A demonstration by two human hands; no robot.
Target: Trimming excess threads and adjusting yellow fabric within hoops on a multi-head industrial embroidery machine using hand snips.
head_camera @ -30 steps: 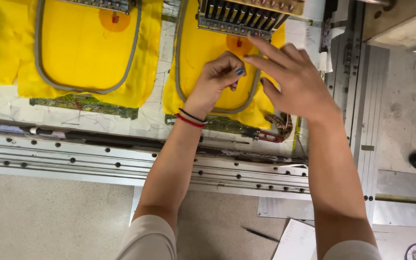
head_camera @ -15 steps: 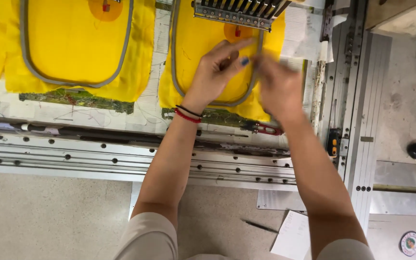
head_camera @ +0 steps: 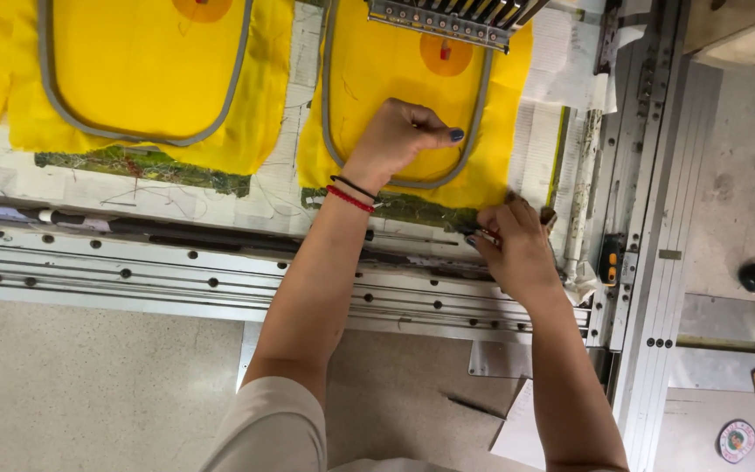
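A yellow cloth point(head_camera: 395, 61) lies stretched in a grey hoop point(head_camera: 482, 105) under the needle head point(head_camera: 447, 16) of an embroidery machine. My left hand point(head_camera: 399, 140) rests curled on this cloth at the hoop's lower edge, with a red and a black band on the wrist. My right hand point(head_camera: 513, 245) is down at the hoop's lower right corner, fingers pinched on a small dark clip point(head_camera: 482, 232) at the frame edge. What exactly it grips is partly hidden by the fingers.
A second yellow cloth in a grey hoop point(head_camera: 146, 79) lies to the left. The metal rail point(head_camera: 133, 271) with bolt holes runs across in front. A vertical rail point(head_camera: 648, 218) stands at the right. Paper point(head_camera: 517, 428) and a black pen point(head_camera: 474, 406) lie below.
My right hand has dropped from the middle of the hoop to its lower right corner. My left hand has stayed on the cloth and curled its fingers.
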